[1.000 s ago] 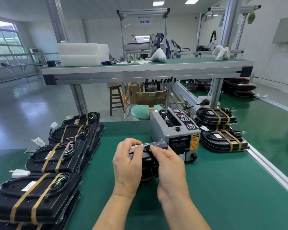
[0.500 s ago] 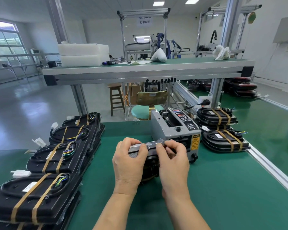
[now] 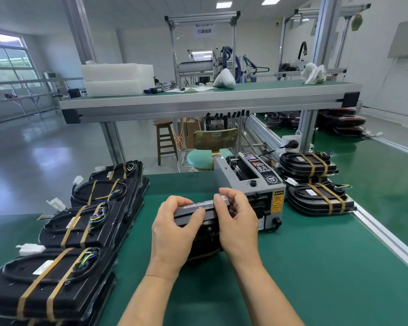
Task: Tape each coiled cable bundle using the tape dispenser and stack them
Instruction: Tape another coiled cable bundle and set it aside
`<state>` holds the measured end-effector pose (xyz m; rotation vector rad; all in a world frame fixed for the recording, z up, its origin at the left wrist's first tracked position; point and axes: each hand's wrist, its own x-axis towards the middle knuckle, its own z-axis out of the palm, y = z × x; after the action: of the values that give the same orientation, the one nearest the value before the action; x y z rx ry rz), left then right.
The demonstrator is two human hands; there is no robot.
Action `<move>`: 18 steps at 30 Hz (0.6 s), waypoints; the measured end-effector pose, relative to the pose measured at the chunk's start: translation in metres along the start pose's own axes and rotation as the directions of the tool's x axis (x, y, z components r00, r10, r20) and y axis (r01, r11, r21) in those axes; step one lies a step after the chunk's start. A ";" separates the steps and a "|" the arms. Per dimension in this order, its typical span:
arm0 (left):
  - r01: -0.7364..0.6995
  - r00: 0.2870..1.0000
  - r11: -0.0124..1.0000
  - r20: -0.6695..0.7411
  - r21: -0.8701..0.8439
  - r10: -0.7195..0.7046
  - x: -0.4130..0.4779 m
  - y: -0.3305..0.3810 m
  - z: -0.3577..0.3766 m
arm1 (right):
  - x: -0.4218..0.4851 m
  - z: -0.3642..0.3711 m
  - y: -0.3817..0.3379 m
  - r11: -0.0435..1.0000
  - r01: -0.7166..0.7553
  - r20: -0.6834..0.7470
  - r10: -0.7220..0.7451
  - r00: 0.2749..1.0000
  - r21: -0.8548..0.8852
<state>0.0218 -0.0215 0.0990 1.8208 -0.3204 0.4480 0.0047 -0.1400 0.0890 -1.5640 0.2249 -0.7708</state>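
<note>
L hand [image 3: 174, 229] & R hand [image 3: 239, 222] grip 1 cable bundle [image 3: 193, 215] on edge. Tape strip [image 3: 204, 204] on top could crease if pushed down crooked.

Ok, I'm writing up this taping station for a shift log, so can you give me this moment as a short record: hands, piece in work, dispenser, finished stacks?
left hand: grips the cable bundle's left end, thumb on top
right hand: fingers pinch the bundle's right top edge
cable bundle: black, stood on edge on the green mat; shiny strip, likely tape, along its top
tape dispenser: grey, just behind the bundle
left stacks: banded bundles in a row
right stacks: two banded piles
</note>
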 end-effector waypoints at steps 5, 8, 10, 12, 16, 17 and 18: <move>-0.213 0.969 0.905 0.198 0.369 0.147 0.022 0.015 -0.016 | -0.001 0.005 0.006 0.971 -0.096 0.033 0.091 0.995 0.219; -0.331 0.912 0.811 0.383 0.482 0.144 0.036 0.032 -0.017 | -0.001 0.008 0.008 0.951 -0.138 0.049 0.130 0.990 0.278; -0.318 0.892 0.814 0.445 0.486 0.083 0.044 0.037 -0.016 | 0.001 0.009 0.009 0.945 -0.159 0.069 0.145 0.987 0.287; -0.342 0.865 0.797 0.498 0.498 0.061 0.050 0.038 -0.014 | 0.003 0.007 0.011 0.928 -0.183 0.103 0.158 0.982 0.324; -0.328 0.859 0.735 0.510 0.594 -0.029 0.058 0.034 -0.016 | 0.011 -0.007 0.026 0.872 -0.269 -0.078 0.327 0.942 0.409; -0.308 0.867 0.719 0.496 0.623 -0.058 0.059 0.032 -0.016 | 0.015 -0.015 0.032 0.849 -0.305 -0.163 0.406 0.899 0.430; -0.282 0.874 0.722 0.480 0.632 -0.078 0.058 0.031 -0.016 | 0.020 -0.022 0.038 0.824 -0.340 -0.224 0.474 0.851 0.453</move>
<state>0.0580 -0.0150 0.1557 2.6737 -0.6709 0.1825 0.0182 -0.1757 0.0594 -0.9401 0.5980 -0.6730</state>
